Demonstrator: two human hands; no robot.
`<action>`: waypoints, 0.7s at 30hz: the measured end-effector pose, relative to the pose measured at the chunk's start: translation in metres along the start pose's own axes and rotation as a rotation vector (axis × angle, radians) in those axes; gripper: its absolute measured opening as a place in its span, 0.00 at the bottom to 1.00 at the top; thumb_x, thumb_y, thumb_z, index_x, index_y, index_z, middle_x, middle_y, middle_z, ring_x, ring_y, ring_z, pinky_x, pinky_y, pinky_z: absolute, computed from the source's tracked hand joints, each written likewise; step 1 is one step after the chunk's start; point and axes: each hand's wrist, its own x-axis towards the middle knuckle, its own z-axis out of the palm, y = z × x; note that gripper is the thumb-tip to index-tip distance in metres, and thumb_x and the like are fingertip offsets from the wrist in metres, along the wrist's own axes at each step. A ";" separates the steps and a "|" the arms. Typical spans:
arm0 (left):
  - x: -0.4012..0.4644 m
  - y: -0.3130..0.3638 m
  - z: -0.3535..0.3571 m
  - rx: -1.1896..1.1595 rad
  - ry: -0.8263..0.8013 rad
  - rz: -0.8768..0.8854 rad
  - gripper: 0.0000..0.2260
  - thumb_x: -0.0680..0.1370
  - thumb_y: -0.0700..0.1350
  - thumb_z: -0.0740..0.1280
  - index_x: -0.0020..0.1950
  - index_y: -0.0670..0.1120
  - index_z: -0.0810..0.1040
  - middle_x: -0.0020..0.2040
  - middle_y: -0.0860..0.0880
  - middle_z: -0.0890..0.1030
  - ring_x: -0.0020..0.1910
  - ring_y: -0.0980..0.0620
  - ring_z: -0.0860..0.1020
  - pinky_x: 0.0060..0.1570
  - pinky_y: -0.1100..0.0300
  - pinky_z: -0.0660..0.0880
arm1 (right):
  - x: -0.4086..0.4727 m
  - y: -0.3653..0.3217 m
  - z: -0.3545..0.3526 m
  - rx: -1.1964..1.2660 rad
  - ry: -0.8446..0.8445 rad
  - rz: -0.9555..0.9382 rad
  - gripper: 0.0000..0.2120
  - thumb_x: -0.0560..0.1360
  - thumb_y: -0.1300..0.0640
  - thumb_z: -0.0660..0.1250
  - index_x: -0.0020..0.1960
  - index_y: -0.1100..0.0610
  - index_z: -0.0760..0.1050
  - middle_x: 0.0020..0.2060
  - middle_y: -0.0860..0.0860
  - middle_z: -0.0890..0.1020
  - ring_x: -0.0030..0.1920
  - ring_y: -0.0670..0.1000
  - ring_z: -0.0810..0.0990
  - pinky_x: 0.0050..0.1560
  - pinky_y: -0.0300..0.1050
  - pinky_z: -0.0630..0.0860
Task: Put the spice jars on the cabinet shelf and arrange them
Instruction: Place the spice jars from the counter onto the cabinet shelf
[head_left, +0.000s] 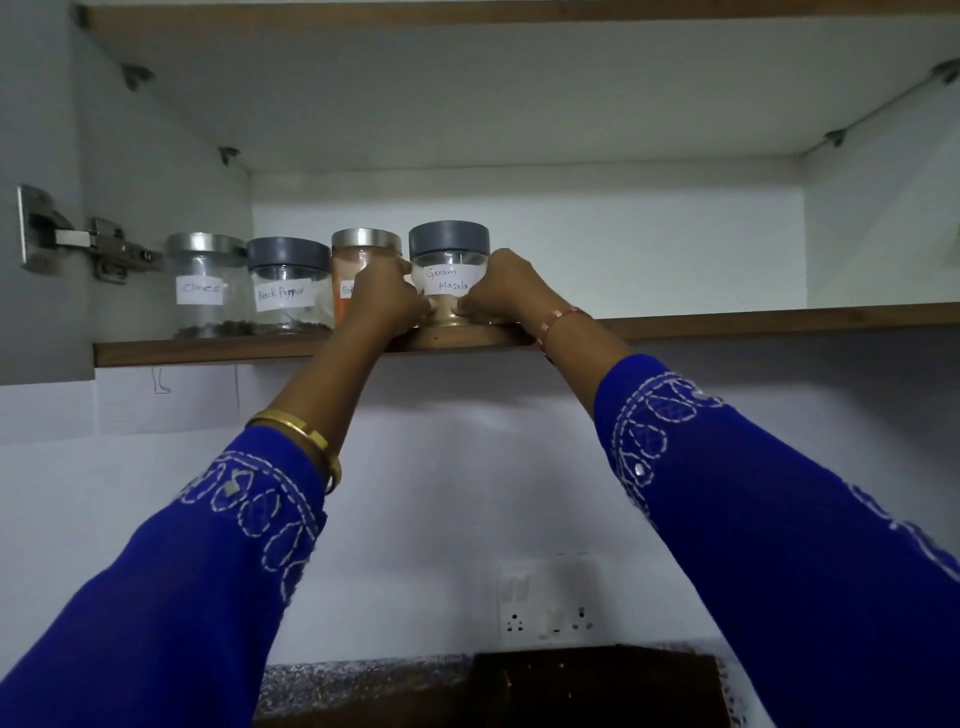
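Several spice jars stand in a row on the cabinet shelf (753, 319). From the left: a steel-lidded Cloves jar (208, 283), a grey-lidded Black Pepper jar (288, 286), a steel-lidded jar of orange-red powder (358, 260), partly hidden by my left hand, and a grey-lidded Garam Masala jar (448, 260). My left hand (384, 299) and my right hand (501, 291) both clasp the Garam Masala jar near its base, at the shelf's front edge.
The cabinet's left wall carries a metal door hinge (83, 241). An upper shelf (519, 78) spans overhead. The shelf stretches bare to the right of the jars. Below are a white wall, a switch-and-socket plate (553, 603) and a dark counter (597, 686).
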 end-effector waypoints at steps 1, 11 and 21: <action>0.001 0.000 0.000 0.022 -0.006 -0.020 0.25 0.72 0.39 0.70 0.68 0.38 0.69 0.60 0.39 0.78 0.61 0.42 0.75 0.60 0.53 0.72 | 0.003 -0.001 0.003 -0.027 0.005 -0.008 0.25 0.71 0.60 0.70 0.65 0.63 0.67 0.62 0.58 0.76 0.62 0.56 0.75 0.54 0.42 0.72; 0.008 -0.001 -0.002 0.029 -0.132 -0.074 0.16 0.74 0.34 0.61 0.62 0.38 0.73 0.54 0.40 0.76 0.55 0.42 0.75 0.57 0.51 0.73 | 0.013 -0.001 0.016 -0.135 -0.006 -0.006 0.22 0.73 0.61 0.68 0.65 0.63 0.68 0.63 0.58 0.75 0.63 0.56 0.74 0.58 0.42 0.71; -0.015 0.001 -0.008 -0.129 -0.015 0.016 0.18 0.75 0.36 0.58 0.65 0.40 0.74 0.63 0.39 0.76 0.63 0.41 0.73 0.64 0.49 0.71 | -0.009 0.000 0.006 0.070 0.244 -0.059 0.16 0.75 0.68 0.60 0.62 0.66 0.74 0.61 0.60 0.77 0.62 0.56 0.75 0.55 0.39 0.69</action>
